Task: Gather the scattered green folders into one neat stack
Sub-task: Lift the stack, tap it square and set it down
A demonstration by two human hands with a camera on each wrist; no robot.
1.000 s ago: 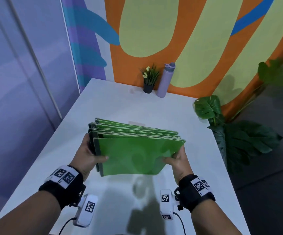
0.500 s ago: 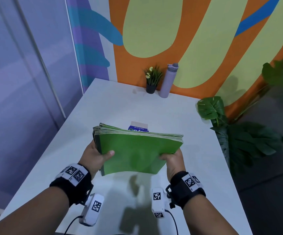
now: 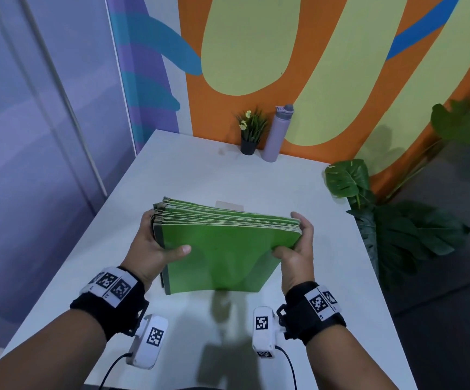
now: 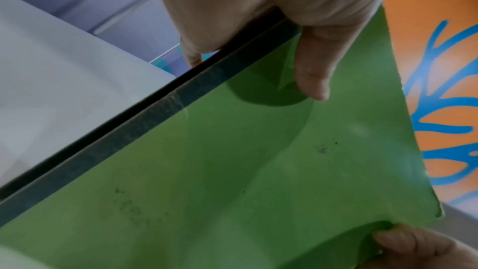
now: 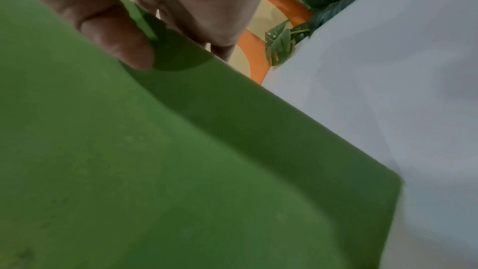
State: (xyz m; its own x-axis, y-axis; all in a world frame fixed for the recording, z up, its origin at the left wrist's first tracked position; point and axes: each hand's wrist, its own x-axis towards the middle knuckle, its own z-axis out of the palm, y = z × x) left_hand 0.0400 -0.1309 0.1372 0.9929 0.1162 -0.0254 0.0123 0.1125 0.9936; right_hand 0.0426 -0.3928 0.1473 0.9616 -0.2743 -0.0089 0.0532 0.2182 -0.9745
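above the near half of the white rectangular table (image 3: 200,175), we've got the whole bundle of thin green card folders (image 3: 228,249) held up on edge between both hands, front cover facing us and tilted back a bit. our left hand (image 3: 155,246) is wrapped round the dark spine side, thumb flat on the front cover and fingers round the back. our right hand (image 3: 295,249) clamps the open side the same way, thumb in front and fingers behind.

handling-wise, we'd guess each folder is light and floppy, but bunched together they make a fairly stiff block with some weight. the covers look smooth, so they could slide against each other if we ease off the squeeze. holding both short sides like this seems the right spot, since it keeps the edges pinned level.

the bundle's long axis runs left to right across us, spines to the left, loose edges to the right, top edges pointing up and away toward the small potted plant (image 3: 250,130) and the lilac bottle (image 3: 277,133) at the far wall. whether the bottom edge touches the table, we can't tell.
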